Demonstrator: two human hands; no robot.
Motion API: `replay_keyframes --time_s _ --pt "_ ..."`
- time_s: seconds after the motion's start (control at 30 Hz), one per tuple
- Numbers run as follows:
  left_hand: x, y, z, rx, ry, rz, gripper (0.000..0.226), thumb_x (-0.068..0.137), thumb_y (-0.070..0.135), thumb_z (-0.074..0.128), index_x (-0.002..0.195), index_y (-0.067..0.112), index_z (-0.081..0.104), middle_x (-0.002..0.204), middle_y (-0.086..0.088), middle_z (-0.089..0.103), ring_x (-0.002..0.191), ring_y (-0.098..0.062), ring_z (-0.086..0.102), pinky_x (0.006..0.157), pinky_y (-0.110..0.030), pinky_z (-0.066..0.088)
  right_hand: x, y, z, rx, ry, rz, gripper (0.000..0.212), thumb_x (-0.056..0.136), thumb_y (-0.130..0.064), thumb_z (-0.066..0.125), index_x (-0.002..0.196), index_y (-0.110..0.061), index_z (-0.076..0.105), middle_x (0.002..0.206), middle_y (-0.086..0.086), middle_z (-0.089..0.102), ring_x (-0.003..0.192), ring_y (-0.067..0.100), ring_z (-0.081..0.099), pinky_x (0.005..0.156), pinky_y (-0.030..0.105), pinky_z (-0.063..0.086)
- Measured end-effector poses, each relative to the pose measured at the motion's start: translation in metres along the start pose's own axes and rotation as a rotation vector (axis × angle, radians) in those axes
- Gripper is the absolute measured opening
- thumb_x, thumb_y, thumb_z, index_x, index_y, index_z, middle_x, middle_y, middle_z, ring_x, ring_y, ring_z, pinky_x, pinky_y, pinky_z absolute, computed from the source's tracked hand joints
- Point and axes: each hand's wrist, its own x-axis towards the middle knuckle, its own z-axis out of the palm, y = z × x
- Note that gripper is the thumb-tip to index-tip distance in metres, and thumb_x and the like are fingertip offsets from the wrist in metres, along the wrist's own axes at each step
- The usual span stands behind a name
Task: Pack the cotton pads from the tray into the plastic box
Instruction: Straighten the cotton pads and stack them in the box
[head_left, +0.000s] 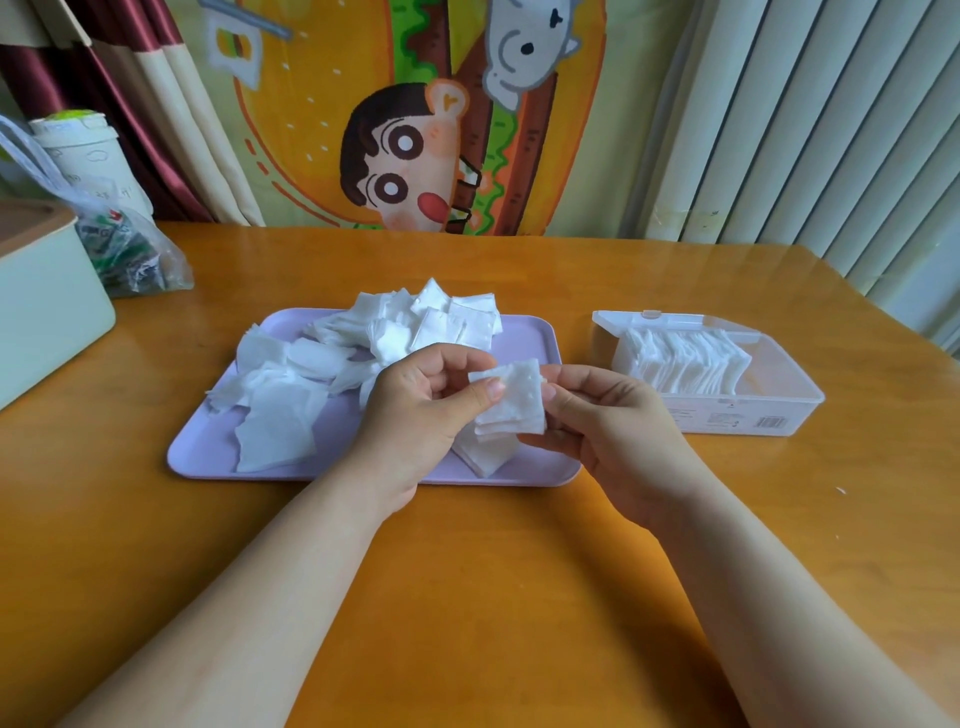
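Fingers (488, 389) L+R, curled round pad stack (513, 401)

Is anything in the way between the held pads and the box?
Nothing visible. The left hand and right hand hold the stack of pads over the tray; the plastic box stands open beside it, only bare table between.

Cream bin (47, 312) half beyond the left edge; label (727, 418) on plastic box (779, 371) illegibly small.

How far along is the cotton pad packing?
Done: a row of pads stands in the plastic box, right part unfilled. In hand: left hand and right hand pinch a small stack above the tray. Left: a large loose pile on the tray.
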Motion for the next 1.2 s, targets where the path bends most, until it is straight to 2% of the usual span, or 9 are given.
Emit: replay_keyframes --time_s 0.17,0.23,0.37,0.5,0.67,0.83,0.93,1.0,1.2 --pt "0.000 0.001 -0.001 0.015 -0.013 0.017 0.017 0.089 0.004 0.078 0.104 0.012 0.074 0.090 -0.002 0.075 0.078 -0.005 0.068 0.063 -0.013 0.050 -0.001 -0.002 0.001 -0.010 -0.013 -0.001 0.026 0.105 -0.008 0.059 0.123 0.003 0.073 0.101 0.021 0.079 0.100 0.031 0.077 0.093 0.042 0.063" --pt "0.000 0.001 -0.001 0.020 -0.006 0.026 0.017 0.090 0.003 0.078 0.103 0.012 0.074 0.088 0.000 0.075 0.077 -0.004 0.068 0.063 -0.013 0.050 -0.002 -0.006 0.001 0.017 -0.046 0.018 0.026 0.104 -0.009 0.060 0.123 0.001 0.074 0.111 0.026 0.077 0.105 0.033 0.076 0.092 0.040 0.063" --pt "0.000 0.001 0.000 0.011 0.033 0.039 0.015 0.091 0.005 0.078 0.099 0.017 0.075 0.084 0.004 0.076 0.075 -0.003 0.069 0.060 -0.013 0.050 -0.002 -0.007 0.002 0.042 -0.111 0.017 0.042 0.085 0.000 0.075 0.126 -0.002 0.072 0.118 0.021 0.077 0.113 0.034 0.075 0.100 0.039 0.060" --pt "0.001 0.000 0.000 0.024 0.075 0.035 0.012 0.091 0.008 0.078 0.096 0.019 0.077 0.081 0.001 0.074 0.067 -0.001 0.065 0.058 -0.012 0.047 0.001 -0.001 0.001 0.002 -0.057 -0.017 0.049 0.083 0.020 0.072 0.127 -0.002 0.071 0.117 0.022 0.077 0.113 0.036 0.075 0.099 0.037 0.060" --pt "0.004 0.001 -0.005 -0.013 0.105 0.033 0.009 0.090 0.011 0.079 0.095 0.018 0.078 0.082 0.007 0.077 0.073 0.001 0.066 0.061 -0.014 0.049 0.003 0.002 0.000 -0.042 0.000 0.017 0.050 0.082 0.023 0.071 0.126 -0.001 0.071 0.115 0.021 0.078 0.111 0.038 0.075 0.100 0.041 0.061" --pt "0.009 0.006 -0.015 -0.089 0.122 0.043 0.012 0.091 0.011 0.078 0.101 0.019 0.076 0.085 0.001 0.075 0.071 -0.011 0.059 0.061 -0.026 0.050 0.002 0.003 -0.001 -0.019 0.105 0.074 0.049 0.081 0.023 0.072 0.122 -0.004 0.071 0.111 0.019 0.080 0.109 0.036 0.076 0.100 0.043 0.060" --pt "0.006 0.007 -0.014 -0.098 -0.016 0.011 0.020 0.088 0.007 0.078 0.105 0.016 0.074 0.082 0.000 0.071 0.066 -0.013 0.056 0.058 -0.024 0.048 0.002 0.003 0.000 0.009 0.125 0.067 0.051 0.081 0.023 0.072 0.126 -0.002 0.070 0.113 0.021 0.078 0.112 0.039 0.075 0.103 0.046 0.059" --pt "0.002 0.004 -0.007 -0.022 -0.071 -0.017 0.023 0.087 0.006 0.080 0.107 0.015 0.074 0.083 0.001 0.075 0.070 -0.009 0.063 0.060 -0.020 0.050 0.002 0.002 0.000 0.018 0.114 0.059 0.050 0.082 0.022 0.071 0.127 -0.001 0.069 0.114 0.022 0.078 0.112 0.040 0.074 0.105 0.049 0.057" --pt "0.002 -0.001 -0.004 0.005 0.003 -0.015 0.023 0.088 0.007 0.081 0.109 0.014 0.074 0.089 0.000 0.078 0.074 -0.001 0.068 0.062 -0.012 0.049 0.001 0.000 0.002 0.077 0.071 0.058 0.049 0.086 0.024 0.066 0.129 0.000 0.065 0.108 0.023 0.079 0.105 0.038 0.077 0.096 0.045 0.061"
